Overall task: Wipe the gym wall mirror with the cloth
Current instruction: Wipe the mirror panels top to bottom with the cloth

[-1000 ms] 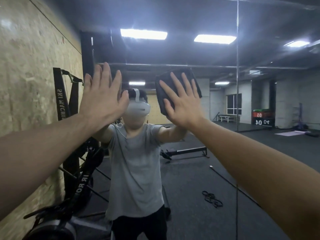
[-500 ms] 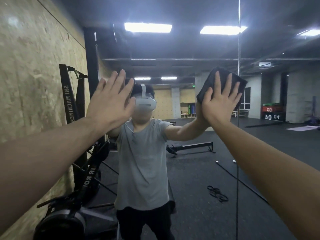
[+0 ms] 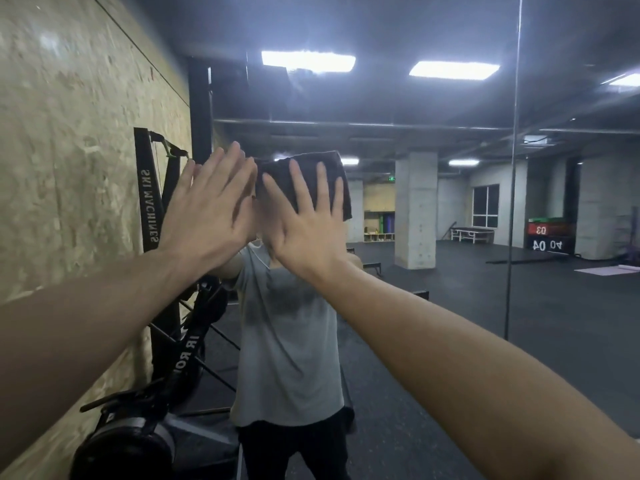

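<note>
Both hands are flat and spread: right hand (image 3: pixel 308 233) presses the cloth (image 3: pixel 308 178) on the mirror (image 3: pixel 433 306) mid-frame, left hand (image 3: pixel 211 209) bare beside; unpinched cloth could slip.

Both my arms raised, palms forward, hands side by side.
My left hand (image 3: pixel 211 206) sits at 10 o'clock of centre: fingers straight and together, pointing to 1 o'clock, flat, holding nothing; forearm enters from 8 o'clock. My right hand (image 3: pixel 308 230) lies just beside it: fingers spread and straight, pointing to 12 o'clock, palm pressing flat on the cloth (image 3: pixel 304 174); forearm enters from 4 o'clock.
</note>
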Available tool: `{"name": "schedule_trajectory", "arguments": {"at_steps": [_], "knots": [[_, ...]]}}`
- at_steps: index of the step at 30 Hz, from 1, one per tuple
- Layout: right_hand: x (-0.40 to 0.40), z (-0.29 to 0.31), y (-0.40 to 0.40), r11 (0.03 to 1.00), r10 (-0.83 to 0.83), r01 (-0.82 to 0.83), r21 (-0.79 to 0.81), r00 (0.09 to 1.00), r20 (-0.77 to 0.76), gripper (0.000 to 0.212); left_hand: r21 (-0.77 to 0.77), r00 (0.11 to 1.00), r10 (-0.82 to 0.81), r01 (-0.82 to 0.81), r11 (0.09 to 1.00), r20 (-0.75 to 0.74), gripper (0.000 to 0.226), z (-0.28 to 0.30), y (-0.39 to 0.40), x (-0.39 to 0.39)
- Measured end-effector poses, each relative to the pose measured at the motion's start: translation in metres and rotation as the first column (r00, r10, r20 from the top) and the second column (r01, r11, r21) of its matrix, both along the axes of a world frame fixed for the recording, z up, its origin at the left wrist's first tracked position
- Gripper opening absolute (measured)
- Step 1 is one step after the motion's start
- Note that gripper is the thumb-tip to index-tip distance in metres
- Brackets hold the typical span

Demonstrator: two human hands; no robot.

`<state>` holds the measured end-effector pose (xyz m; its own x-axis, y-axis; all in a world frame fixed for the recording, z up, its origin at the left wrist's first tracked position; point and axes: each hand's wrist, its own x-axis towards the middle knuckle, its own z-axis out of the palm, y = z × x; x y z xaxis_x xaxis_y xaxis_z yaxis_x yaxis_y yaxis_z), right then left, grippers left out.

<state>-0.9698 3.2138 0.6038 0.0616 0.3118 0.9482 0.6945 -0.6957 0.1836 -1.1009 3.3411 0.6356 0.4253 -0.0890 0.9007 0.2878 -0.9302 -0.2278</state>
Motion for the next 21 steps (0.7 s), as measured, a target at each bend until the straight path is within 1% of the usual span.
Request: {"name": "schedule_trajectory", "arguments": {"at_steps": [3, 5, 7, 8, 12, 14, 16, 18, 21], "knots": [[0.006, 0.000, -0.004, 0.998, 0.056, -0.054, -0.030, 0.995, 0.086, 0.055, 0.030, 0.999, -0.020, 0.021, 0.999, -0.032, 0.066, 0.001, -0.001, -0.002], [0.016, 0.001, -0.021, 0.989, 0.109, -0.090, -0.118, 0.980, 0.166, 0.053, 0.035, 0.999, -0.025, 0.026, 0.999, -0.044, 0.064, 0.002, -0.007, 0.002], [0.029, 0.003, -0.045, 0.980, 0.100, -0.066, -0.187, 0.979, 0.179, 0.053, 0.027, 0.998, -0.035, 0.037, 0.999, -0.059, 0.064, 0.003, -0.019, 0.009], [0.037, 0.002, -0.060, 0.981, 0.083, -0.052, -0.186, 0.983, 0.162, 0.053, 0.027, 0.997, -0.037, 0.038, 0.999, -0.065, 0.064, 0.004, -0.027, 0.013], [0.084, -0.001, -0.139, 0.999, -0.023, 0.025, -0.045, 0.999, 0.044, 0.055, 0.065, 0.995, -0.044, 0.049, 0.997, -0.086, 0.061, 0.004, -0.064, 0.031], [0.106, -0.001, -0.182, 0.997, -0.074, 0.077, 0.031, 0.994, -0.084, 0.057, 0.074, 0.994, -0.045, 0.052, 0.996, -0.096, 0.061, 0.004, -0.080, 0.041], [0.126, 0.000, -0.218, 0.984, -0.108, 0.136, 0.112, 0.968, -0.226, 0.058, 0.065, 0.994, -0.051, 0.058, 0.996, -0.099, 0.061, 0.003, -0.094, 0.050], [0.140, -0.005, -0.244, 0.960, -0.099, 0.175, 0.220, 0.943, -0.318, 0.059, 0.064, 0.992, -0.062, 0.069, 0.996, -0.108, 0.060, 0.001, -0.104, 0.059], [0.149, -0.017, -0.257, 0.914, -0.054, 0.207, 0.348, 0.914, -0.401, 0.060, 0.092, 0.992, -0.072, 0.082, 0.992, -0.105, 0.058, -0.002, -0.112, 0.068]]}}
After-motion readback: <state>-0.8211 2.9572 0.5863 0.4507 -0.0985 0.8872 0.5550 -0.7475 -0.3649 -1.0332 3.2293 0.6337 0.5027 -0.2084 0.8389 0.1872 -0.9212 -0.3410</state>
